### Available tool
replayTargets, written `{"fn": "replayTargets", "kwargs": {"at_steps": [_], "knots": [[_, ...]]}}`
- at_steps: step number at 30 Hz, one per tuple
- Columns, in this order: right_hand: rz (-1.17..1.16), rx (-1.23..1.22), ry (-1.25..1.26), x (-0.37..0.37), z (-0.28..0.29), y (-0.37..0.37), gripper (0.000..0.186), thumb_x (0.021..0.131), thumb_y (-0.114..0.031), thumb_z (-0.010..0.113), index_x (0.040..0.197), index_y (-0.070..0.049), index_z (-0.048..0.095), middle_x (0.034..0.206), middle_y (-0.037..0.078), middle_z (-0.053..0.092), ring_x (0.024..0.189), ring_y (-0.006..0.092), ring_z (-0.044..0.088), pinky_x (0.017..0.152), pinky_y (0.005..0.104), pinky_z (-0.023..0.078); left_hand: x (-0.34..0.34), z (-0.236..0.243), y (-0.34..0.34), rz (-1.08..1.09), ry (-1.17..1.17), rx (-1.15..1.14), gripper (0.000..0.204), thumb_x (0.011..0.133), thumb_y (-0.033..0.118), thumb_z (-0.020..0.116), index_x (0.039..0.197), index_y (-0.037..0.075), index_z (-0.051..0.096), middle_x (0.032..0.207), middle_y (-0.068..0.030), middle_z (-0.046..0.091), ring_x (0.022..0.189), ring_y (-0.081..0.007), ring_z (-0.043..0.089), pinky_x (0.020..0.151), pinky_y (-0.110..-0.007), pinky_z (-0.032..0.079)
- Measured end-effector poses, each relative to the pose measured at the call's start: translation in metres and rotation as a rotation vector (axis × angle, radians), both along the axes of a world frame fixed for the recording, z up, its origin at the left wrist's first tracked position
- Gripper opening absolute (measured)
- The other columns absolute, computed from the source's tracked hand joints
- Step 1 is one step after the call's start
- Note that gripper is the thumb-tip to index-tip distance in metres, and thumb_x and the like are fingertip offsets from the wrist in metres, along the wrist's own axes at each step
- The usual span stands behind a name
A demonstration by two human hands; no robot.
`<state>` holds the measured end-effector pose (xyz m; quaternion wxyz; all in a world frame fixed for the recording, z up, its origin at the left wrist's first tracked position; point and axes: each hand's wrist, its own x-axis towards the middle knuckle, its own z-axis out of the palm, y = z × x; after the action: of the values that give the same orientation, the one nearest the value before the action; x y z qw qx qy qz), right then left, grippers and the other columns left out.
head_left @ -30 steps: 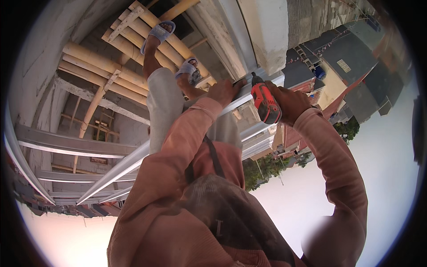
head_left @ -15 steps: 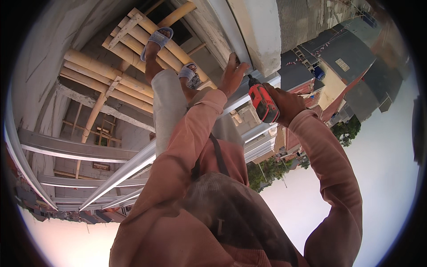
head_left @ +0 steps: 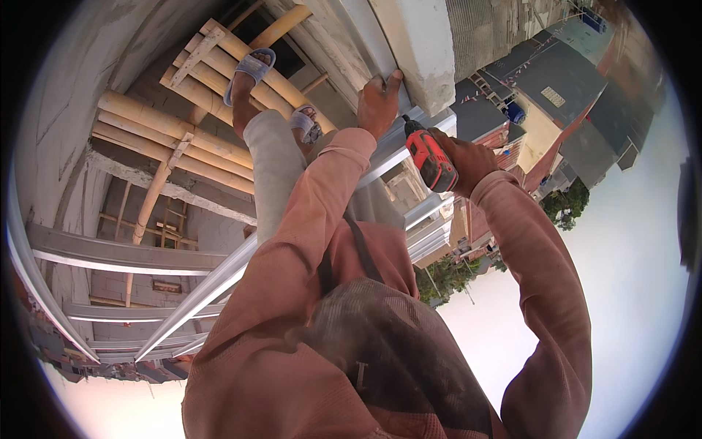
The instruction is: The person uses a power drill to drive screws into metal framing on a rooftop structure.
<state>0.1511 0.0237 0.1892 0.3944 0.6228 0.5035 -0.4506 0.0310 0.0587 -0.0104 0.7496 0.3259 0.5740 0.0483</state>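
Note:
My right hand (head_left: 468, 162) grips a red and black cordless drill (head_left: 433, 159). The drill's dark chuck points up and left, close to my left hand. My left hand (head_left: 377, 106) is at a grey metal channel (head_left: 371, 36) that runs along a concrete beam (head_left: 418, 58). Its fingers are curled, with the thumb and a fingertip near the channel's edge; whatever they pinch is hidden. Between the hands, the chuck sits just above a pale metal member (head_left: 391, 164).
My sandalled feet stand on bamboo poles (head_left: 219, 62) at the upper left. Silvery metal beams (head_left: 197, 300) cross over an open drop with a bamboo frame (head_left: 157, 197) below. Rooftops (head_left: 548, 88), a ladder and trees lie far below on the right.
My left hand has shifted slightly up and left, and its fingers have drawn closer together. The drill has moved a little up and left with my right hand, still gripped.

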Motion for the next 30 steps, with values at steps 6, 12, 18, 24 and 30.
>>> {"fn": "replayTargets", "kwargs": {"at_steps": [6, 12, 18, 24, 30], "knots": [[0.008, -0.082, -0.040, 0.007, -0.013, 0.006, 0.069, 0.089, -0.042, 0.068, 0.150, -0.027, 0.038, 0.118, 0.015, 0.073, 0.102, 0.0438, 0.071, 0.086, 0.0548, 0.057, 0.002, 0.000, -0.003, -0.034, 0.051, 0.128, 0.062, 0.100, 0.052, 0.057, 0.078, -0.006, 0.061, 0.074, -0.0316, 0.065, 0.076, -0.0477, 0.066, 0.075, -0.053, 0.048], [-0.040, -0.056, -0.018, 0.010, -0.016, -0.003, 0.069, 0.090, -0.043, 0.067, 0.150, -0.031, 0.038, 0.121, 0.013, 0.073, 0.103, 0.0419, 0.071, 0.089, 0.0531, 0.057, 0.001, -0.020, -0.016, 0.082, 0.035, 0.088, 0.064, 0.097, 0.054, 0.062, 0.079, -0.007, 0.066, 0.065, -0.0190, 0.063, 0.063, -0.0253, 0.064, 0.064, -0.044, 0.049], [0.033, -0.102, 0.036, 0.033, -0.020, 0.009, 0.066, 0.089, -0.044, 0.068, 0.147, -0.030, 0.041, 0.118, 0.012, 0.073, 0.105, 0.0408, 0.070, 0.089, 0.0533, 0.056, 0.005, -0.006, -0.009, 0.049, 0.003, 0.012, 0.060, 0.099, 0.049, 0.059, 0.078, -0.007, 0.061, 0.073, -0.0287, 0.063, 0.071, -0.0421, 0.062, 0.074, -0.051, 0.047], [0.162, -0.078, 0.022, 0.036, -0.013, 0.026, 0.059, 0.089, -0.041, 0.068, 0.143, -0.031, 0.047, 0.111, 0.011, 0.075, 0.100, 0.0389, 0.072, 0.087, 0.0526, 0.057, 0.004, -0.003, -0.007, 0.022, -0.025, 0.024, 0.061, 0.099, 0.050, 0.059, 0.081, -0.008, 0.063, 0.077, -0.0301, 0.064, 0.078, -0.0436, 0.065, 0.077, -0.052, 0.048], [0.200, 0.000, 0.060, 0.034, -0.015, 0.036, 0.053, 0.090, -0.037, 0.067, 0.141, -0.036, 0.051, 0.106, 0.009, 0.076, 0.097, 0.0337, 0.074, 0.085, 0.0483, 0.058, 0.004, -0.021, -0.014, -0.100, 0.134, 0.213, 0.068, 0.099, 0.059, 0.060, 0.091, -0.009, 0.065, 0.074, -0.0183, 0.065, 0.072, -0.0250, 0.072, 0.067, -0.040, 0.055]]}}
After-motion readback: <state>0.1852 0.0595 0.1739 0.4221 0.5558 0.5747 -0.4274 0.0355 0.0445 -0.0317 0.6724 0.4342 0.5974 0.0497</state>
